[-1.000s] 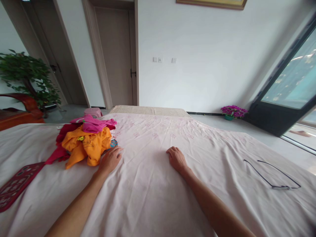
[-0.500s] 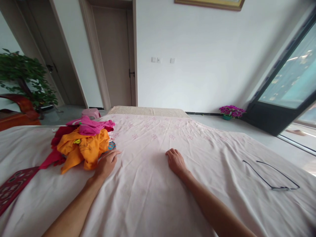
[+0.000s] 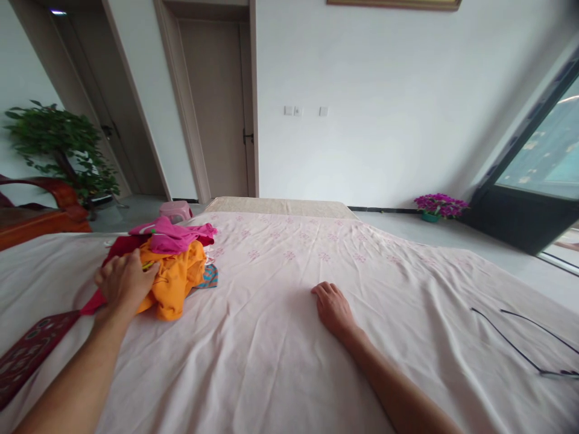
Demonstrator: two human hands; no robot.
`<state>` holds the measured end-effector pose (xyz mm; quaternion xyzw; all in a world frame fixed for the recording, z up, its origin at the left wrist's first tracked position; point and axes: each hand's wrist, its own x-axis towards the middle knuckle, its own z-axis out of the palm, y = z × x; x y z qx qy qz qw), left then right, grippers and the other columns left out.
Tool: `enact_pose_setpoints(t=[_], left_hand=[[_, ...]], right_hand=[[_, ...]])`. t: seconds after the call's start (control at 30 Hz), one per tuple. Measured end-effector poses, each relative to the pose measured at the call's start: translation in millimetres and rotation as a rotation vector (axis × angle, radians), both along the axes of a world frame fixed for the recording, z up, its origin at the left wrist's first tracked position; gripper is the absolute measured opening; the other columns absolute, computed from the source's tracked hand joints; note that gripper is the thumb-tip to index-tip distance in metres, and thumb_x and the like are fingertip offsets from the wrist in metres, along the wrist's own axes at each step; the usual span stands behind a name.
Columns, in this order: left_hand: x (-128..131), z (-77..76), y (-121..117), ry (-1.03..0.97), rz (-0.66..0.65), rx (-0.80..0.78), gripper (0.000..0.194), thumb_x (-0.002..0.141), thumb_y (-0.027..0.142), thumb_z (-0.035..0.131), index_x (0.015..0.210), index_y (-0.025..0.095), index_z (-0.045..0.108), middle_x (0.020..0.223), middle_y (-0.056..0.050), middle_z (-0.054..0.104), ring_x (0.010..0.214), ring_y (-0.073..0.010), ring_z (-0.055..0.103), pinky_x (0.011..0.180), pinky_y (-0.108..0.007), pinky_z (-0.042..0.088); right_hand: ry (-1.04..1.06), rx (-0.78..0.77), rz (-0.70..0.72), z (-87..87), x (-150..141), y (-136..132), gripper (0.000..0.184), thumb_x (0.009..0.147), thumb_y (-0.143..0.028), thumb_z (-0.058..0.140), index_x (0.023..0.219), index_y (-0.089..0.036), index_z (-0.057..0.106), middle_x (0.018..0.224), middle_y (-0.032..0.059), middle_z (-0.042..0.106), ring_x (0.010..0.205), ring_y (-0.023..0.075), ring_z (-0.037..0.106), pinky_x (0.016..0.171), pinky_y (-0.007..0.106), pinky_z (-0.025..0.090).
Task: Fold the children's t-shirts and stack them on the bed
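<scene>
My left hand (image 3: 124, 280) is over the left side of a heap of clothes, its thumb apart from its fingers. Under and beside it lies an orange garment (image 3: 174, 286) with dark print. A bright pink garment (image 3: 174, 235) tops the heap, with dark red cloth (image 3: 129, 244) behind it. A bit of blue patterned cloth (image 3: 208, 276) shows at the right edge. My right hand (image 3: 333, 306) rests on the pale, flower-printed sheet (image 3: 280, 337), fingers lightly bent, holding nothing.
Black-framed glasses (image 3: 511, 343) lie on the sheet at the right. A dark red patterned piece (image 3: 36, 349) lies at the left. Beyond stand a pink stool (image 3: 176, 211), a wooden chair (image 3: 67, 205), a leafy plant (image 3: 54, 135) and purple flowers (image 3: 441, 205).
My left hand has moved left, from beside the heap's right edge onto the orange garment. My right hand keeps its place on the sheet. The view has shifted slightly left.
</scene>
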<state>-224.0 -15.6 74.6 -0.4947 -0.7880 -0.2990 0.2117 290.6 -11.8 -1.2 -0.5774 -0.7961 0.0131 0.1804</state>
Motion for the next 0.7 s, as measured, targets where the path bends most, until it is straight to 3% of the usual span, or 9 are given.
enact_pose_setpoints(t=[0.13, 0.27, 0.37, 0.43, 0.53, 0.6, 0.63, 0.7], left_hand=[[-22, 0.6, 5, -0.074, -0.006, -0.086, 0.042, 0.084, 0.044, 0.052, 0.108, 0.013, 0.067, 0.098, -0.026, 0.068, 0.102, -0.0454, 0.063, 0.087, -0.066, 0.041], [7, 14.5, -6, -0.299, -0.021, -0.108, 0.038, 0.086, 0.051, 0.048, 0.100, 0.019, 0.064, 0.079, -0.013, 0.067, 0.080, -0.0341, 0.065, 0.074, -0.050, 0.047], [65, 26.3, -20, -0.466, -0.286, -0.002, 0.033, 0.089, 0.048, 0.045, 0.096, 0.018, 0.059, 0.073, -0.002, 0.061, 0.070, -0.0206, 0.060, 0.066, -0.032, 0.047], [115, 28.1, -30, -0.578, -0.520, -0.019, 0.031, 0.089, 0.047, 0.047, 0.099, 0.018, 0.057, 0.077, 0.001, 0.061, 0.071, -0.0158, 0.058, 0.066, -0.026, 0.047], [186, 17.4, -47, -0.601, -0.958, -0.387, 0.025, 0.088, 0.040, 0.052, 0.096, 0.019, 0.062, 0.078, 0.002, 0.063, 0.072, -0.0129, 0.058, 0.068, -0.023, 0.047], [220, 3.5, -55, -0.625, -1.175, -0.662, 0.028, 0.085, 0.037, 0.059, 0.107, 0.020, 0.065, 0.083, 0.001, 0.067, 0.077, -0.0135, 0.061, 0.071, -0.023, 0.049], [230, -4.3, -56, -0.638, -1.219, -0.729, 0.031, 0.086, 0.038, 0.059, 0.111, 0.021, 0.065, 0.085, 0.000, 0.068, 0.078, -0.0141, 0.063, 0.070, -0.024, 0.049], [236, -19.8, -53, -0.638, -1.202, -0.671, 0.032, 0.091, 0.039, 0.053, 0.115, 0.022, 0.066, 0.085, -0.001, 0.070, 0.077, -0.0150, 0.064, 0.069, -0.025, 0.051]], right_hand=[[0.015, 0.009, 0.014, 1.4, 0, 0, 0.032, 0.089, -0.007, 0.046, 0.109, -0.021, 0.066, 0.111, 0.0076, 0.064, 0.104, 0.0212, 0.053, 0.092, 0.029, 0.038], [0.040, 0.024, 0.028, 2.1, 1, 0, 0.030, 0.090, -0.007, 0.045, 0.107, -0.020, 0.066, 0.108, 0.0073, 0.064, 0.100, 0.0205, 0.054, 0.091, 0.029, 0.039], [0.061, 0.023, 0.035, 1.8, 2, 2, 0.030, 0.089, -0.007, 0.046, 0.106, -0.021, 0.067, 0.108, 0.0074, 0.065, 0.100, 0.0203, 0.054, 0.089, 0.029, 0.039], [0.080, 0.014, 0.042, 2.0, 3, 3, 0.031, 0.088, -0.007, 0.047, 0.106, -0.021, 0.067, 0.108, 0.0072, 0.065, 0.100, 0.0202, 0.054, 0.089, 0.029, 0.040], [0.117, -0.004, 0.056, 2.6, 5, 3, 0.031, 0.088, -0.007, 0.046, 0.105, -0.021, 0.068, 0.109, 0.0066, 0.065, 0.100, 0.0197, 0.055, 0.089, 0.029, 0.040], [0.137, -0.013, 0.067, 3.1, 7, 2, 0.030, 0.088, -0.008, 0.046, 0.105, -0.021, 0.068, 0.109, 0.0065, 0.065, 0.100, 0.0196, 0.055, 0.090, 0.029, 0.041], [0.143, -0.015, 0.073, 3.3, 8, 2, 0.030, 0.088, -0.008, 0.047, 0.106, -0.021, 0.068, 0.110, 0.0065, 0.065, 0.101, 0.0197, 0.055, 0.091, 0.029, 0.041], [0.151, -0.018, 0.086, 3.7, 8, 0, 0.030, 0.089, -0.009, 0.047, 0.107, -0.022, 0.068, 0.112, 0.0066, 0.065, 0.103, 0.0198, 0.055, 0.092, 0.030, 0.041]])
